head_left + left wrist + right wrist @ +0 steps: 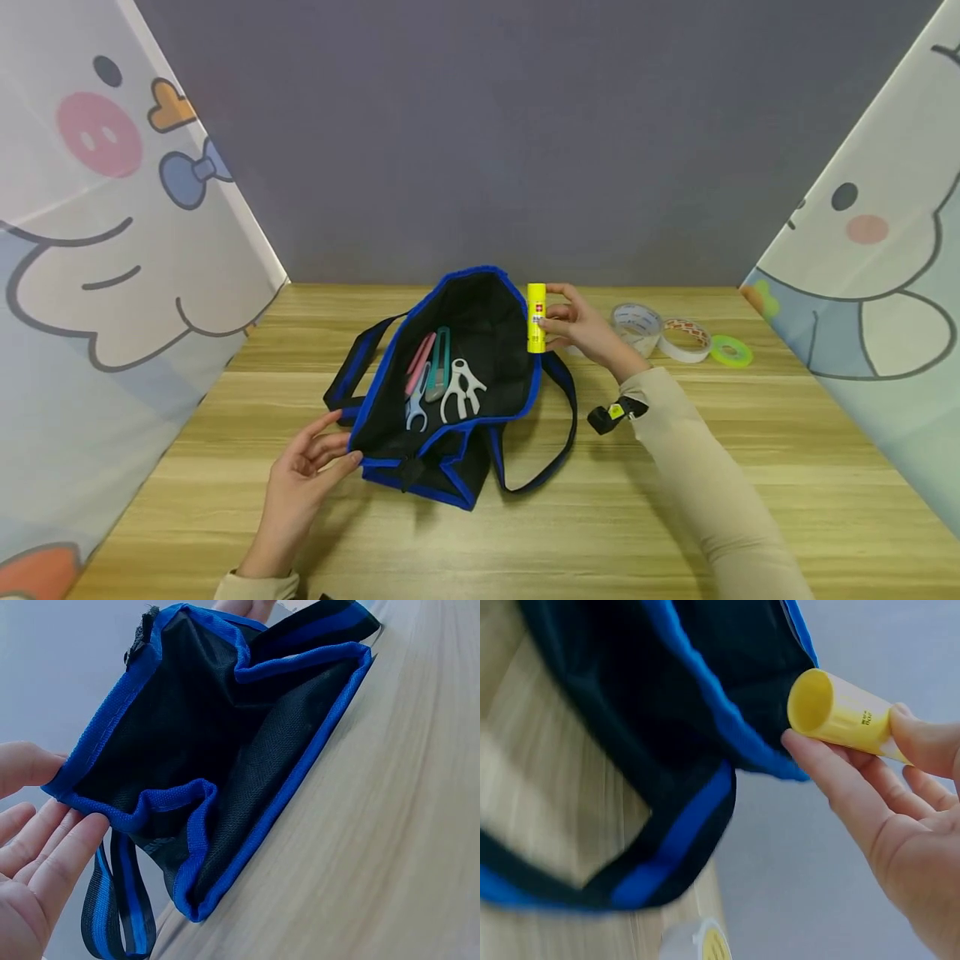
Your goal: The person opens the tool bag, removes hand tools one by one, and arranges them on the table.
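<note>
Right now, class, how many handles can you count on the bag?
2. In the head view, one handle loops out left of the bag, and the other handle loops out right of it.

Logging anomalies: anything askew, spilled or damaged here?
No visible spill or damage. Only mild oddity: the black bag has blue trim buckled on its near side instead of running straight; probably just soft fabric.

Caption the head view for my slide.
Left hand grips the open bag; right hand holds a yellow glue stick.
</note>
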Demonstrator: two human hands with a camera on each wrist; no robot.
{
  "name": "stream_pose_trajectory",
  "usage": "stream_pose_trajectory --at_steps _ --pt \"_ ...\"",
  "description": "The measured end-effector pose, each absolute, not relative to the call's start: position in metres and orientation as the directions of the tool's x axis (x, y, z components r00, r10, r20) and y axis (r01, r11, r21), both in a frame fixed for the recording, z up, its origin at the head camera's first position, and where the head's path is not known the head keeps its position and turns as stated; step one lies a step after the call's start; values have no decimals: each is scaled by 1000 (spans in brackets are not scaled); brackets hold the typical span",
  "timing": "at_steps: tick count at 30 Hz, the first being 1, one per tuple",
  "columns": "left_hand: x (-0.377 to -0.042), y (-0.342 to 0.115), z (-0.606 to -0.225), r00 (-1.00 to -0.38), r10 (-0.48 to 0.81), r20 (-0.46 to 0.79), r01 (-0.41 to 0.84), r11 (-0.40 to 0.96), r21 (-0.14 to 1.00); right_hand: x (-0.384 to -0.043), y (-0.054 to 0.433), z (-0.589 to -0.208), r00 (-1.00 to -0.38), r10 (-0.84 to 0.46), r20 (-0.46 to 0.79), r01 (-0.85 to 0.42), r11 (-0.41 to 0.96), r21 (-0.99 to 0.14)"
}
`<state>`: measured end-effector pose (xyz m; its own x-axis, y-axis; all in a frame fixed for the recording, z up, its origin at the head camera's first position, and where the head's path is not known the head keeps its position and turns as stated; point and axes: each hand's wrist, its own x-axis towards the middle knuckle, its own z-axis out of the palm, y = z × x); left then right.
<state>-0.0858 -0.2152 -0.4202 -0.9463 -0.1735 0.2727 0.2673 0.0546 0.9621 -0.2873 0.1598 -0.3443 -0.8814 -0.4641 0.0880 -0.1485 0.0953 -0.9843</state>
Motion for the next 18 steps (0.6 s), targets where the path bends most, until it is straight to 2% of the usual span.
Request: stream_pose_trajectory --at_steps 13,18 --pt "-87 -211 -418 -941 -164 297 300 3 954 -273 215 -362 -923 -335 188 -261 186 -947" --pt "-86 -211 -418 -945 -174 277 276 33 961 -271 229 -375 -932 -319 170 -252 237 -938"
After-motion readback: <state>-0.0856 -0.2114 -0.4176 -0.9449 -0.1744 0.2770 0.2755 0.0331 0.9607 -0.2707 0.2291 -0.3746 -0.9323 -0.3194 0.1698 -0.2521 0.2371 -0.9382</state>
